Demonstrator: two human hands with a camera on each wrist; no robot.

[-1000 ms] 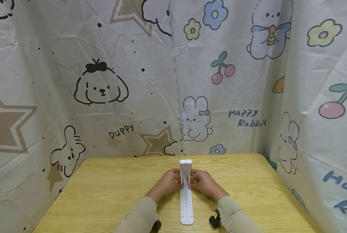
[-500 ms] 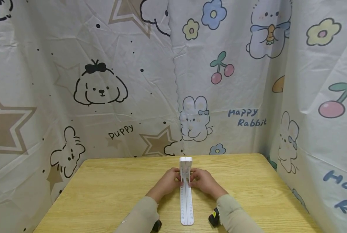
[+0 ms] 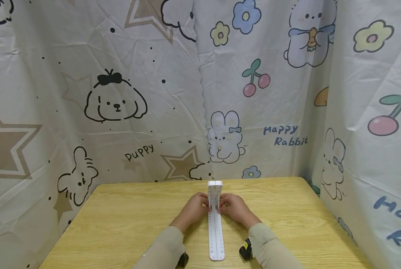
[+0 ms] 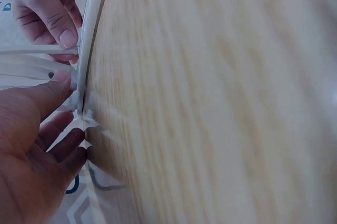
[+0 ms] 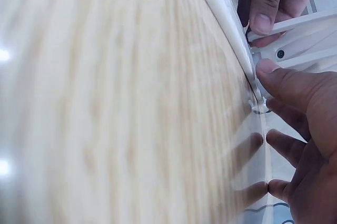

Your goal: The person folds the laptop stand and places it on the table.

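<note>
A white plastic folding stand [image 3: 216, 239] stands at the middle of the table, its long flat base with rows of small holes pointing toward me. From its far part rises an upright piece [image 3: 215, 186] with slim side struts. My left hand [image 3: 194, 208] pinches the foot of the upright from the left, thumb on the near side. My right hand [image 3: 236, 210] does the same from the right. In the left wrist view, the left thumb [image 4: 58, 84] presses near a strut's foot; the right thumb [image 5: 287, 79] does likewise in the right wrist view. The fingertips behind the stand are partly hidden.
The wooden table [image 3: 136, 209] has its far edge against a printed curtain [image 3: 173, 112], which also hangs at both sides. Black wrist cameras [image 3: 245, 249] sit under both sleeves, close to the table.
Both hands have shifted slightly up and away along the stand, still at the foot of the upright. The upright's top stands a little higher in the head view.
</note>
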